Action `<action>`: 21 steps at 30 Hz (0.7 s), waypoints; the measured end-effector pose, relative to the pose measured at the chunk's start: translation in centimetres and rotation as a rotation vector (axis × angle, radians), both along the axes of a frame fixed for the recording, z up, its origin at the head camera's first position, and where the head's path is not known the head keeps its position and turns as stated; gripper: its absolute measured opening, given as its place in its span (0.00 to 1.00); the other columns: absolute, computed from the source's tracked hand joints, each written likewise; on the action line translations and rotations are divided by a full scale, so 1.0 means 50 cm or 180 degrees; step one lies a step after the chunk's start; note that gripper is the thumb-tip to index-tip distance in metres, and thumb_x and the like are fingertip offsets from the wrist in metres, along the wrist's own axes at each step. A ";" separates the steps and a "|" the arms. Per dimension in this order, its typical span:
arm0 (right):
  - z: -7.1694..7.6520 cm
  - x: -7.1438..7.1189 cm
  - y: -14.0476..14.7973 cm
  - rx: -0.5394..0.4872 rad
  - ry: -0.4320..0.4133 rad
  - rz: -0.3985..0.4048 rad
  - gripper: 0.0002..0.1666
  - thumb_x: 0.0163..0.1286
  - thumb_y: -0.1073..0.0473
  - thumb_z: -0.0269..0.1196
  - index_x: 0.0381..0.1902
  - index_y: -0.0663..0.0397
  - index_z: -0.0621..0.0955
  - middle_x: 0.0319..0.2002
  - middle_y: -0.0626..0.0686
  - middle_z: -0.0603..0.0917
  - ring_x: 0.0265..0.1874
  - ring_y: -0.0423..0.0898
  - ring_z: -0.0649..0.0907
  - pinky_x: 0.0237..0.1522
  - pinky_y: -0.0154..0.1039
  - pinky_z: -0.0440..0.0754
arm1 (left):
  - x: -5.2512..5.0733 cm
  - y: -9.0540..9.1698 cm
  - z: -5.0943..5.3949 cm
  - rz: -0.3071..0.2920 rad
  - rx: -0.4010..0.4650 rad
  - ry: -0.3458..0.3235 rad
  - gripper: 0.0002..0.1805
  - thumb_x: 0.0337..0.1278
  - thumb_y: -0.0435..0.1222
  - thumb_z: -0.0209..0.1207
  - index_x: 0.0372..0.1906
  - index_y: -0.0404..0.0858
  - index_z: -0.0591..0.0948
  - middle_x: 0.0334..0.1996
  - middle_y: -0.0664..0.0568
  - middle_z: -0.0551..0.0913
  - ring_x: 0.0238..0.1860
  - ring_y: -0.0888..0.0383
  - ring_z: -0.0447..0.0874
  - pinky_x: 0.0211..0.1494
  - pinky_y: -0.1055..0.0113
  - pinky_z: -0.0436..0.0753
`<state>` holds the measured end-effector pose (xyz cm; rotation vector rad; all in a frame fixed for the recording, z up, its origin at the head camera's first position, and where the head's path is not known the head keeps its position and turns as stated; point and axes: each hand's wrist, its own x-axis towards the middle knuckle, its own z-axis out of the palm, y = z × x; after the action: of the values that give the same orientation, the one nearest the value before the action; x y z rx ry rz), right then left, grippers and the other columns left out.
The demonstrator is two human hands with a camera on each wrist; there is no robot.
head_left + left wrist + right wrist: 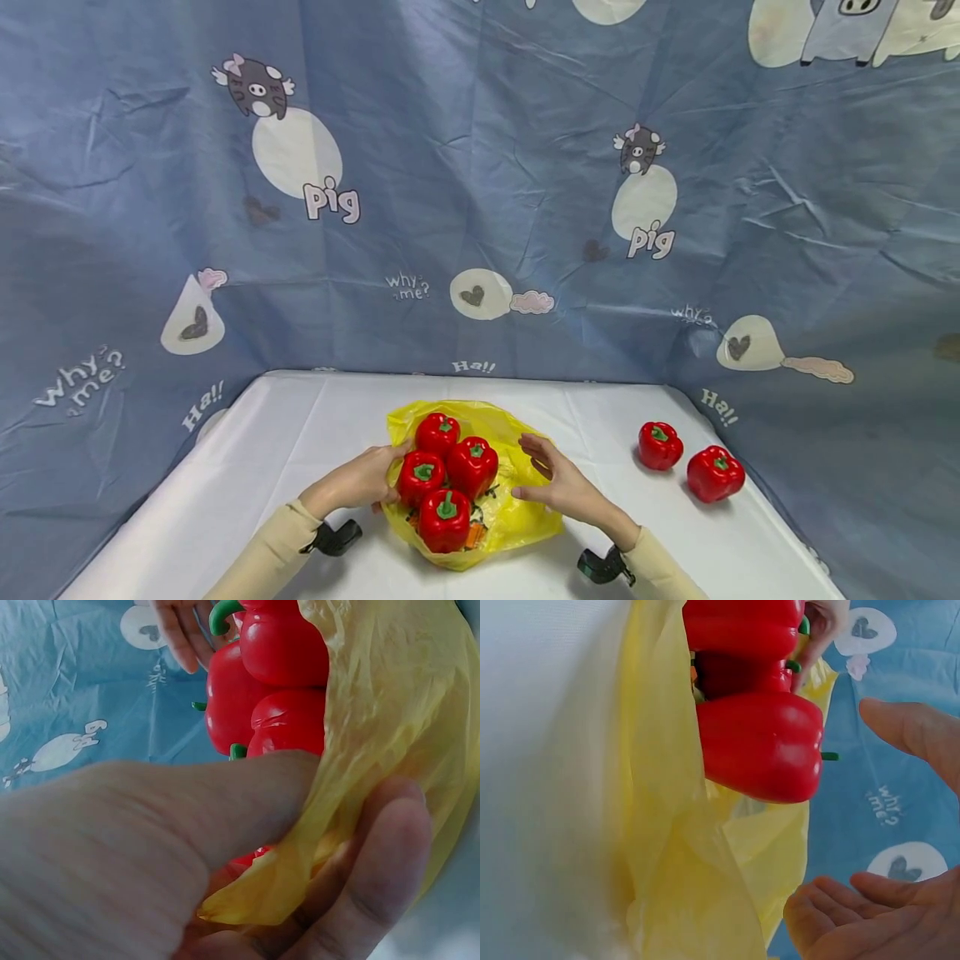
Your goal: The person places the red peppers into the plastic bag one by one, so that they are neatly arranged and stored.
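A yellow plastic bag (521, 521) lies spread on the table with its mouth facing up. Several red bell peppers with green stems sit clustered in its left half, among them a front pepper (444, 522) and a back pepper (437, 434). At the bag's left rim my left hand (366, 477) grips the plastic, the thumb inside and the fingers outside, as the left wrist view shows. My right hand (564, 485) hovers by the bag's right side, its fingers parted and holding nothing. Orange pieces (476, 533) show at the bottom of the bag, partly hidden beneath the peppers.
Two more red bell peppers stand on the right of the white table (315, 433): one farther back (660, 445) and one nearer the right edge (715, 474). A blue cloth (480, 217) with pig prints hangs behind and along the sides.
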<state>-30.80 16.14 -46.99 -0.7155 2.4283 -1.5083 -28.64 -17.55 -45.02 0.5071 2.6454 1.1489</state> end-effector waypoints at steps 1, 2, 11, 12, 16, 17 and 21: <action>0.001 0.000 0.003 0.0009 0.0014 -0.0014 0.53 0.58 0.51 0.71 0.74 0.56 0.56 0.72 0.62 0.61 0.72 0.60 0.62 0.73 0.56 0.58 | 0.000 0.000 0.001 0.0010 -0.0007 -0.0002 0.48 0.37 0.19 0.65 0.71 0.26 0.59 0.59 0.27 0.72 0.13 0.55 0.77 0.19 0.56 0.82; 0.002 0.001 0.006 0.0008 0.0040 -0.0012 0.53 0.58 0.51 0.71 0.73 0.57 0.56 0.72 0.63 0.61 0.72 0.60 0.62 0.73 0.56 0.58 | 0.000 0.000 0.001 0.0018 -0.0017 -0.0003 0.48 0.37 0.19 0.65 0.71 0.26 0.59 0.58 0.28 0.72 0.13 0.55 0.77 0.19 0.56 0.82; 0.008 0.012 0.025 -0.0020 0.0018 -0.0084 0.52 0.58 0.52 0.71 0.73 0.57 0.56 0.72 0.62 0.60 0.72 0.59 0.62 0.73 0.56 0.57 | -0.001 -0.001 0.000 -0.0024 -0.0024 -0.0001 0.48 0.38 0.19 0.65 0.71 0.26 0.59 0.60 0.29 0.72 0.12 0.55 0.77 0.20 0.56 0.82; 0.010 0.014 0.027 -0.0024 0.0013 -0.0094 0.53 0.58 0.52 0.71 0.73 0.58 0.56 0.72 0.62 0.60 0.72 0.59 0.61 0.73 0.55 0.57 | -0.001 -0.002 0.000 -0.0025 -0.0019 0.0001 0.48 0.38 0.19 0.65 0.71 0.26 0.59 0.60 0.29 0.72 0.12 0.55 0.77 0.19 0.56 0.82; 0.014 0.020 0.036 -0.0040 0.0051 -0.0142 0.53 0.57 0.54 0.71 0.73 0.60 0.57 0.72 0.62 0.60 0.72 0.59 0.62 0.73 0.55 0.58 | -0.001 -0.001 0.003 -0.0005 -0.0036 -0.0005 0.48 0.38 0.19 0.65 0.71 0.26 0.59 0.61 0.29 0.71 0.12 0.55 0.77 0.19 0.57 0.82; 0.016 0.020 0.039 -0.0042 0.0066 -0.0156 0.52 0.57 0.54 0.71 0.73 0.59 0.57 0.72 0.62 0.60 0.72 0.58 0.62 0.73 0.54 0.58 | -0.001 -0.001 0.004 -0.0006 -0.0046 -0.0005 0.48 0.39 0.19 0.65 0.71 0.26 0.59 0.61 0.29 0.71 0.13 0.55 0.77 0.19 0.57 0.83; 0.020 0.021 0.052 -0.0034 0.0103 -0.0230 0.51 0.56 0.54 0.72 0.72 0.56 0.59 0.72 0.61 0.61 0.72 0.58 0.62 0.72 0.54 0.59 | 0.002 0.000 0.005 0.0019 -0.0020 -0.0012 0.48 0.38 0.19 0.66 0.71 0.26 0.59 0.59 0.29 0.72 0.12 0.55 0.76 0.20 0.54 0.83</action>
<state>-29.76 18.74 -45.98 -0.6660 2.4971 -1.5490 -28.54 -17.55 -44.78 0.4957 2.6482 1.1418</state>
